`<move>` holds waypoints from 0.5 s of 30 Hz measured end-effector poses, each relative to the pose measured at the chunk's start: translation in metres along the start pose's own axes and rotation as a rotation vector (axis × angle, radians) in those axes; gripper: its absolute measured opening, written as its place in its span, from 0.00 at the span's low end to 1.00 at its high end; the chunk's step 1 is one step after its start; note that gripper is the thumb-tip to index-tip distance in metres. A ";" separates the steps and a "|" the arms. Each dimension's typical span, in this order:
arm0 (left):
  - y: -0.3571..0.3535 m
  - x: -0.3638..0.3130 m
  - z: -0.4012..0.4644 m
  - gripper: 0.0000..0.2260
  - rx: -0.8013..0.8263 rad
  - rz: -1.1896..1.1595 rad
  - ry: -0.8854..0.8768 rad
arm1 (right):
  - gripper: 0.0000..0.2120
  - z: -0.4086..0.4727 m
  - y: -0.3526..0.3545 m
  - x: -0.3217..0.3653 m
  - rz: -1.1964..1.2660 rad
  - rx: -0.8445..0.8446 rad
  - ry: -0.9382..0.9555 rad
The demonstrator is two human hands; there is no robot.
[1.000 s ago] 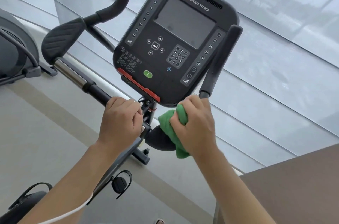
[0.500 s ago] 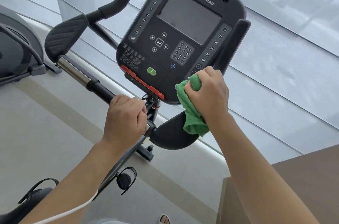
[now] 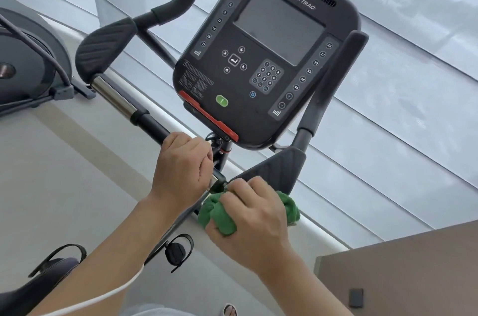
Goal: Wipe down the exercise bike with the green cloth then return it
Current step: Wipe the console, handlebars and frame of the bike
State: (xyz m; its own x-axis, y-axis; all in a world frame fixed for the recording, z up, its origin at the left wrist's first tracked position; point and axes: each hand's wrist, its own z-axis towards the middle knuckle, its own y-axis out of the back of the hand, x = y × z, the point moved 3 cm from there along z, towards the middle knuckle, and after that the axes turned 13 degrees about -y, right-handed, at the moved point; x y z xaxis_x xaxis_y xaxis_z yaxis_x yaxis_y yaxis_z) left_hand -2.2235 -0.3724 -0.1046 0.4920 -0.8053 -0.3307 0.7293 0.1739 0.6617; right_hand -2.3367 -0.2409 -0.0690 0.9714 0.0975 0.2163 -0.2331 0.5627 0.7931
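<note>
The exercise bike's black console [image 3: 266,57] with a dark screen and keypad fills the upper middle. Its handlebar [image 3: 116,101] runs from a ribbed left elbow pad down to the centre, and a right elbow pad [image 3: 276,168] sits below the console. My left hand [image 3: 183,163] is closed around the handlebar near the stem. My right hand [image 3: 251,217] grips the bunched green cloth [image 3: 214,212] and presses it against the near end of the right elbow pad, right beside my left hand. Much of the cloth is hidden under my fingers.
Another machine [image 3: 28,67] stands at the left edge. A brown counter [image 3: 403,271] with a small dark object fills the lower right. A pedal with strap [image 3: 176,251] hangs below my hands. Window blinds [image 3: 401,83] lie behind the bike. A white cable [image 3: 103,295] runs along my left arm.
My right hand has carried the cloth from the console's lower right corner down to the near end of the right elbow pad. My left hand has stayed on the handlebar.
</note>
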 end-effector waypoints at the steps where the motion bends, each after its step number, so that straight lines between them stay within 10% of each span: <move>1: 0.000 0.000 -0.001 0.09 0.001 -0.004 -0.001 | 0.11 0.003 0.001 -0.006 0.002 -0.015 0.007; 8: 0.003 -0.003 0.000 0.11 0.018 -0.015 0.022 | 0.11 0.106 0.060 -0.079 -0.177 -0.114 -0.375; 15: 0.002 -0.003 -0.001 0.12 0.001 -0.015 0.028 | 0.04 0.089 0.107 -0.052 0.135 0.009 -0.208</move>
State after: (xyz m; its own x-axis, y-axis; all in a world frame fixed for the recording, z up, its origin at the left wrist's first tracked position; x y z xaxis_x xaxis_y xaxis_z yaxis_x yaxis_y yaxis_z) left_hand -2.2230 -0.3687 -0.1029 0.4941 -0.7919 -0.3589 0.7362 0.1616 0.6572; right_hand -2.4165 -0.2589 0.0555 0.9017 0.0002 0.4325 -0.3617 0.5486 0.7538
